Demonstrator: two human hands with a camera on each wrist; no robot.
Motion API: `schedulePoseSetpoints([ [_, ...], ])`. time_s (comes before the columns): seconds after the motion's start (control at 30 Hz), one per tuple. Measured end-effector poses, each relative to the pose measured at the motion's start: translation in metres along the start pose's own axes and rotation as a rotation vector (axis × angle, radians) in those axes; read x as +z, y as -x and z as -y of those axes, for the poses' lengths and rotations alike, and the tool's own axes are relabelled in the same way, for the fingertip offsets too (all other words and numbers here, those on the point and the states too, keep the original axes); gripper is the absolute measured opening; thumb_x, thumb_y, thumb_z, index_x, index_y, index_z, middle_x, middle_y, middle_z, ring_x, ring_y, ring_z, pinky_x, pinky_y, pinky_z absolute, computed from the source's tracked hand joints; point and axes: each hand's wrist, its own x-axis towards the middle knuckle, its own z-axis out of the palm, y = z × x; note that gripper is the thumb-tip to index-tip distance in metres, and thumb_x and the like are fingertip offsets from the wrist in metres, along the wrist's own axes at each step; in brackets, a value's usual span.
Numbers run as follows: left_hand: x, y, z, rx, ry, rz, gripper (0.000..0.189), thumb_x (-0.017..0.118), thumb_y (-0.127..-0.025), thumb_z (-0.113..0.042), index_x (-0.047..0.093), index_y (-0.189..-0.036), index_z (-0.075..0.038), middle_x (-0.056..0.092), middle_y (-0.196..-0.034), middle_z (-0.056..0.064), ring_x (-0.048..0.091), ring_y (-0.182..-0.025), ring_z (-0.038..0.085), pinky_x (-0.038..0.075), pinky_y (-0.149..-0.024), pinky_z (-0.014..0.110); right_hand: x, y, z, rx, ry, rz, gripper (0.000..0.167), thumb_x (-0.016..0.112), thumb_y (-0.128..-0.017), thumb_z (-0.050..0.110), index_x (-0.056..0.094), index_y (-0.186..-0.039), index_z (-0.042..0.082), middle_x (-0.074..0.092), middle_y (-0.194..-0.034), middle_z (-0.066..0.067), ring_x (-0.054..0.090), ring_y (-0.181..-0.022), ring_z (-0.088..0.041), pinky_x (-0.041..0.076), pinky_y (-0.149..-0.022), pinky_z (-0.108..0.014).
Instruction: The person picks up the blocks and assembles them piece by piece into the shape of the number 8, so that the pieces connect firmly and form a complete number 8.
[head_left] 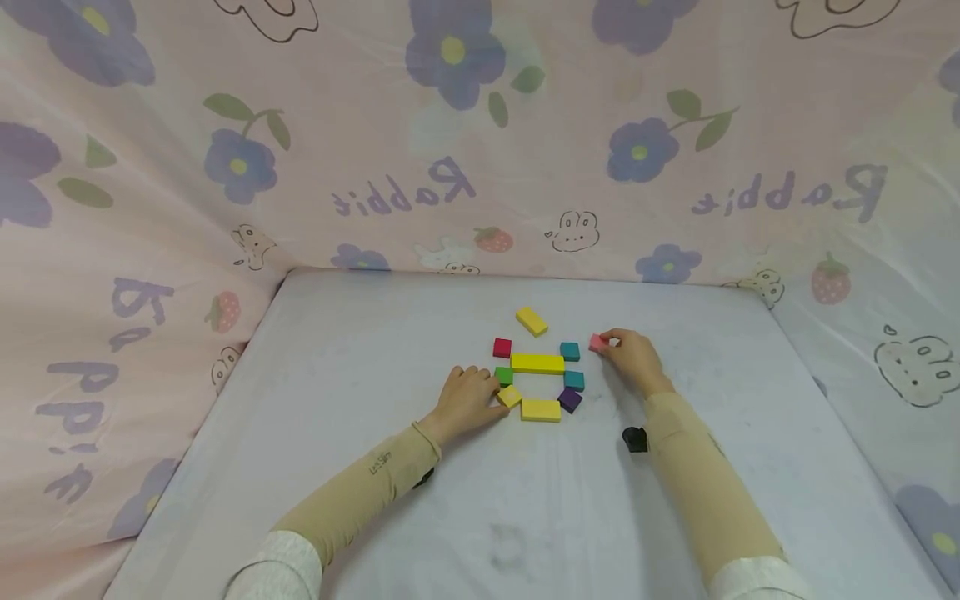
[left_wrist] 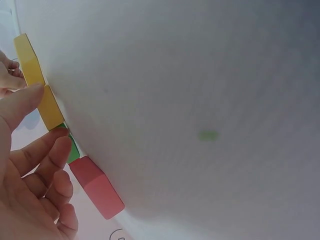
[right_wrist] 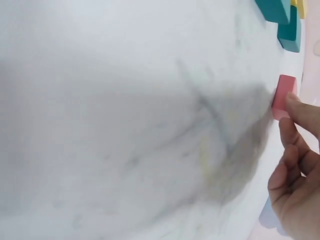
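Observation:
My right hand [head_left: 633,360] pinches a small pink block [head_left: 597,342] between thumb and fingers, right of the arrangement. In the right wrist view the pink block [right_wrist: 284,96] stands low over the white surface, thumb on its side. At the arrangement's lower left, my left hand [head_left: 467,402] holds a small yellow block [head_left: 510,396] between thumb and index finger. The index fingertip also reaches the green block [head_left: 504,377], which partly hides behind it in the left wrist view. A red block [head_left: 502,347] sits just beyond the left fingers.
A long yellow block [head_left: 537,363] bridges the middle; another yellow block [head_left: 540,410] lies in front. Teal blocks [head_left: 573,381] and a purple block [head_left: 570,400] form the right side. A loose yellow block [head_left: 532,321] lies behind. Patterned cloth walls [head_left: 525,167] enclose the white table [head_left: 360,333].

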Motion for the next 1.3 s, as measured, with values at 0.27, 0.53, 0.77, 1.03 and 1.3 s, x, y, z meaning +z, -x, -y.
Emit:
schedulePoseSetpoints([
  [0.27, -0.002, -0.001, -0.001, -0.002, -0.005, 0.008, 0.035, 0.066, -0.080, -0.049, 0.068, -0.094, -0.017, 0.062, -0.085, -0.003, 0.050, -0.074, 0.014, 0.032, -0.070, 0.029, 0.006, -0.018, 0.015, 0.027, -0.026, 0.027, 0.040, 0.049, -0.096, 0.024, 0.051, -0.132, 0.006, 0.052, -0.131, -0.024, 0.051, -0.111, -0.037, 0.040, -0.099, -0.050],
  [0.53, -0.003, -0.004, -0.005, 0.005, -0.016, 0.011, 0.035, 0.066, -0.079, -0.050, 0.067, -0.092, -0.017, 0.062, -0.084, -0.004, 0.052, -0.075, 0.013, 0.034, -0.071, 0.029, 0.007, -0.023, 0.027, 0.030, -0.052, 0.046, 0.039, 0.044, -0.098, 0.021, 0.049, -0.135, 0.009, 0.044, -0.140, -0.022, 0.040, -0.128, -0.041, 0.031, -0.107, -0.054],
  [0.77, 0.001, -0.004, -0.007, -0.002, -0.046, 0.032, 0.035, 0.065, -0.080, -0.051, 0.065, -0.091, -0.017, 0.061, -0.083, -0.004, 0.052, -0.075, 0.013, 0.034, -0.069, 0.028, 0.008, -0.023, 0.033, 0.029, -0.057, 0.052, 0.040, 0.038, -0.096, 0.012, 0.049, -0.135, 0.013, 0.042, -0.142, -0.021, 0.036, -0.131, -0.041, 0.027, -0.109, -0.054],
  [1.03, 0.004, -0.004, -0.005, -0.016, -0.051, 0.023, 0.035, 0.066, -0.079, -0.051, 0.064, -0.088, -0.018, 0.058, -0.079, -0.005, 0.049, -0.071, 0.012, 0.032, -0.067, 0.027, 0.014, -0.031, 0.042, -0.016, -0.072, 0.070, 0.039, 0.040, -0.096, 0.013, 0.050, -0.133, 0.016, 0.044, -0.141, -0.019, 0.042, -0.128, -0.037, 0.033, -0.106, -0.051],
  [1.3, 0.003, -0.004, -0.003, -0.015, -0.053, 0.004, 0.034, 0.067, -0.078, -0.051, 0.064, -0.088, -0.019, 0.059, -0.079, -0.005, 0.050, -0.071, 0.012, 0.031, -0.066, 0.026, 0.016, -0.037, 0.043, -0.012, -0.057, 0.088, 0.038, 0.038, -0.098, 0.014, 0.051, -0.133, 0.018, 0.043, -0.142, -0.019, 0.046, -0.117, -0.033, 0.034, -0.105, -0.051],
])
